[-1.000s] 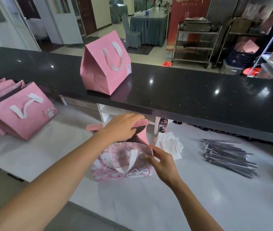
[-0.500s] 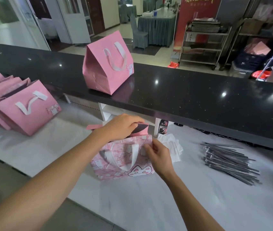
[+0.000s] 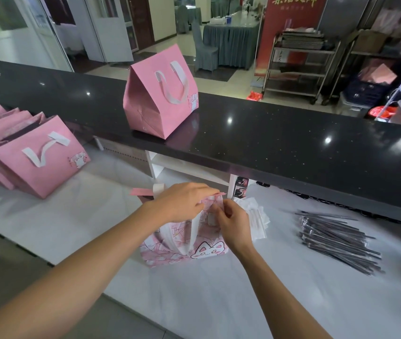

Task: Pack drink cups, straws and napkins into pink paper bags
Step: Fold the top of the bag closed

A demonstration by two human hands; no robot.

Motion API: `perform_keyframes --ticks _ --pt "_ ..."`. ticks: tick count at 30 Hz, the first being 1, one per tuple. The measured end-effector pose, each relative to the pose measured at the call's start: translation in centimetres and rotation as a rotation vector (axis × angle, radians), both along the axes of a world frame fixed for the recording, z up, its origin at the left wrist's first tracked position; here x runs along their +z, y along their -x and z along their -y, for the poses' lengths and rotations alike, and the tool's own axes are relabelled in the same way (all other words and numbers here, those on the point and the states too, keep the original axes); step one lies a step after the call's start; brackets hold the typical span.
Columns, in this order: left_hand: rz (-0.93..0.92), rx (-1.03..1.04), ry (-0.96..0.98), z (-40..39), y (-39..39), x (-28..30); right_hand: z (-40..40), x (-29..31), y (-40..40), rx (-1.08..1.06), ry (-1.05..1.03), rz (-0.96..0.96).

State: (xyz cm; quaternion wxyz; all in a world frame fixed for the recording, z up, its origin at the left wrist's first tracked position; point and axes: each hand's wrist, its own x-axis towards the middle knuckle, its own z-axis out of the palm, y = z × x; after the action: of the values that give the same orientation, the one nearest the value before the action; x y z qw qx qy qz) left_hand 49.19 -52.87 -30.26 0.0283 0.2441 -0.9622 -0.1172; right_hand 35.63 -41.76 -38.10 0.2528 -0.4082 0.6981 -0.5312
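Patterned pink bag (image 3: pixel 170 250) on the white worktop (image 3: pixel 219 289), its top edge pinched by both hands (image 3: pixel 182 204) (image 3: pixel 233 223).

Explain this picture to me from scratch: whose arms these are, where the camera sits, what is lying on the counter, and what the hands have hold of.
No machine here: a person wears a wide-angle camera on the head, so you look down along their own arms. The left hand and the right hand both pinch the top edge of a patterned pink paper bag with a cartoon cat, standing on the white worktop. Right of it lie a stack of white napkins and a pile of dark wrapped straws. At the left, flat pink bags lean in a row. On the black counter behind stands one closed pink bag. No cups are visible.
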Motion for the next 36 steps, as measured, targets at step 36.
perform_keyframes --ticks 36 --pt "-0.615 0.337 -0.215 3.3 -13.3 -4.8 4.8 4.0 1.4 0.160 0.165 -0.695"
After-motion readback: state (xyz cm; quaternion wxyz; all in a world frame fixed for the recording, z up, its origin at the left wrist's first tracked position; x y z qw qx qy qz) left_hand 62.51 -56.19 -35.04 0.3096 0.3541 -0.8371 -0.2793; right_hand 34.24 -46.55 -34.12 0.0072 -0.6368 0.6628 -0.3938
